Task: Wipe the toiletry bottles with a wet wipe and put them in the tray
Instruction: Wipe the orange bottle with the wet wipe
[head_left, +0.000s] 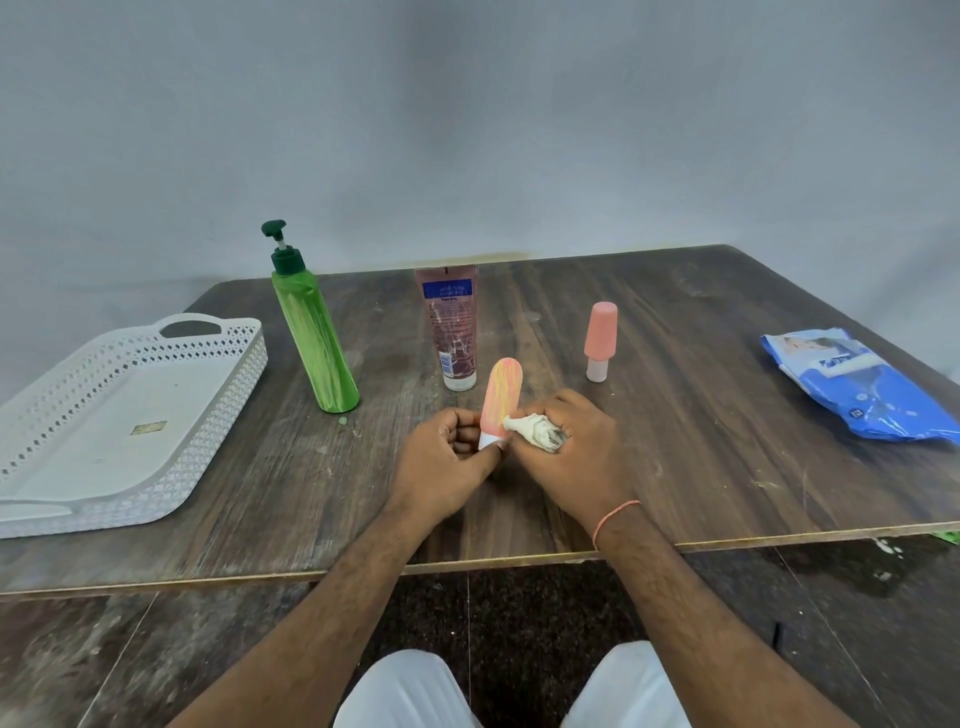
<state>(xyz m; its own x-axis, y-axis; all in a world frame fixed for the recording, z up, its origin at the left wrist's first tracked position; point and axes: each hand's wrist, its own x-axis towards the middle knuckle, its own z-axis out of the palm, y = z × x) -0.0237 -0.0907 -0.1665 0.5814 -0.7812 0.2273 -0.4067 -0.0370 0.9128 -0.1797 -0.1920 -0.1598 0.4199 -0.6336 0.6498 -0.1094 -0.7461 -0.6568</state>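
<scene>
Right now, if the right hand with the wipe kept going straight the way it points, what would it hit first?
The right hand points left, its crumpled wet wipe tip already against the small orange bottle that the left hand holds. So it would meet that bottle first.

A plain room: worn wooden table (623, 441) against a bare grey wall (467, 130).

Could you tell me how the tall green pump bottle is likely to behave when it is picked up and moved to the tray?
The pump bottle is tall on a narrow base and looks tilted, so a sideways nudge may tip it. Its plastic looks smooth and streaked, possibly slippery. Gripping the body seems safer than the pump head, which may give. The tray stands close by.
</scene>
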